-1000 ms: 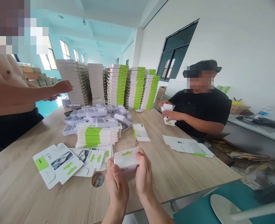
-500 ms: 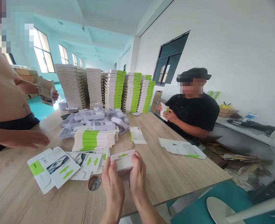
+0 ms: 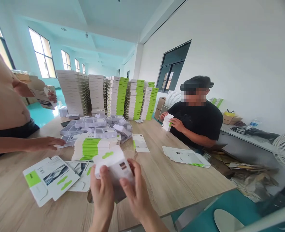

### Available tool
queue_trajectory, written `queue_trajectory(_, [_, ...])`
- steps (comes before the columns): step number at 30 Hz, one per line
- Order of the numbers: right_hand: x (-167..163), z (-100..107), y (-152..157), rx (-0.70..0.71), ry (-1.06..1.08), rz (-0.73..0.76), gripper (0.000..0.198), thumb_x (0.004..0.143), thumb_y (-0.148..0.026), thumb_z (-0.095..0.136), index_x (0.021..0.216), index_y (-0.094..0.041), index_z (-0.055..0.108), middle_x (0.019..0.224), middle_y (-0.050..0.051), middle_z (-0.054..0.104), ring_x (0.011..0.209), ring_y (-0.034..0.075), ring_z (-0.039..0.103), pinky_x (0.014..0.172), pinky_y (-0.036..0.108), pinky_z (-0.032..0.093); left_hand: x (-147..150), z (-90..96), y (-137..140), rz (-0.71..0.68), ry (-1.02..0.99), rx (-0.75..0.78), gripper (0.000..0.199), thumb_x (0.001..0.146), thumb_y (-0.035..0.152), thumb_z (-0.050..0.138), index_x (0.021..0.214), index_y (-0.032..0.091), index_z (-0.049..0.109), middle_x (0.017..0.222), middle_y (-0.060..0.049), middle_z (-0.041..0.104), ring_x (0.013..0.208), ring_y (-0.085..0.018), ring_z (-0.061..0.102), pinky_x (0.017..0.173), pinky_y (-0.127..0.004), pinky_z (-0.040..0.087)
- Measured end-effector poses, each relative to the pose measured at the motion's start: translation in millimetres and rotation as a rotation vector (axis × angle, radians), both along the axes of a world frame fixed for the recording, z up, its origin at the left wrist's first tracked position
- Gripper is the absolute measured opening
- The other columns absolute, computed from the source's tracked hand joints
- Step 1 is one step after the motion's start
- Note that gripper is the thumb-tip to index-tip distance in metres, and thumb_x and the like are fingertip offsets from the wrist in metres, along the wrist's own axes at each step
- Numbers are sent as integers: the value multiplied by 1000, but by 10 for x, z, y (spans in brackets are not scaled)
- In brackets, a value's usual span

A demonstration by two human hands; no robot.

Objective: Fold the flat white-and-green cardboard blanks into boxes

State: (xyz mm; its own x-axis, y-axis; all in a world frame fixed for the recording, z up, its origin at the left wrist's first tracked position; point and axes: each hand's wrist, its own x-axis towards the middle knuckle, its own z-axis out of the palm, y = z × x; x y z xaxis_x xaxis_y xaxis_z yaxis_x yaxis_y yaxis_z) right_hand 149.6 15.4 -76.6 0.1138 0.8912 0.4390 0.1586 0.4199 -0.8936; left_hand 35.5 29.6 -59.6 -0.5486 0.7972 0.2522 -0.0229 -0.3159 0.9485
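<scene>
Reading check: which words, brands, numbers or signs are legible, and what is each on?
No text can be read with certainty.
Held white cardboard box: dark print, blurred.
Flat white-and-green cardboard cartons, left: dark lettering, too small.
Stacked white-and-green cardboard boxes, behind: dark print, too small.
Flat white cardboard carton, centre: too small.
Blue-labelled clear plastic bottle, right: blurred.

- a worker's left hand [image 3: 101, 190], bare, with a slim, round-tipped thumb [image 3: 105, 172] and fingers [image 3: 94, 175] partly out of sight
- the right hand [image 3: 137, 193], also bare, its slender fingers tapering to rounded ends
- the left forearm [image 3: 100, 222], uncovered from narrow wrist [image 3: 105, 207] to the lower edge of view
- the right forearm [image 3: 154, 222], likewise uncovered up to the edge
</scene>
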Motion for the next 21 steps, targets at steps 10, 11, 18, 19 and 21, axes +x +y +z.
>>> queue_trajectory(10, [76,-249,224,-330,-85,-180,71,92,-82,35,86,-21,71,88,15,79,81,28,74,74,35,58,13,-380,120,-447,-64,-214,62,69,65,82,106,16,68,102,-15,79,100,-34,73,87,-44,58])
queue_trajectory(11, [89,-237,230,-332,-101,-197,71,91,-83,35,84,-22,71,88,15,79,81,29,74,75,36,58,62,-463,90,-461,-49,-212,63,72,66,79,109,16,67,109,-17,78,108,-36,71,92,-46,56])
queue_trajectory(18, [524,-93,625,-302,-263,-390,79,94,-81,22,83,-21,73,80,14,79,71,29,74,62,35,57,259,-722,-85,-530,-13,-348,68,87,80,49,119,20,53,81,-5,73,56,-22,68,54,-33,50])
queue_trajectory(19, [653,-36,783,-297,-286,-434,78,97,-78,22,83,-20,73,82,15,79,72,30,74,61,36,57,260,-753,-105,-527,3,-342,69,86,81,49,118,20,53,76,-2,70,52,-20,66,52,-31,48])
queue_trajectory(21, [915,90,1137,-280,-351,-513,71,102,-68,28,85,-17,74,88,15,79,79,31,75,65,37,58,249,-826,-128,-503,14,-294,69,84,83,52,114,21,55,74,0,66,54,-19,65,54,-30,48])
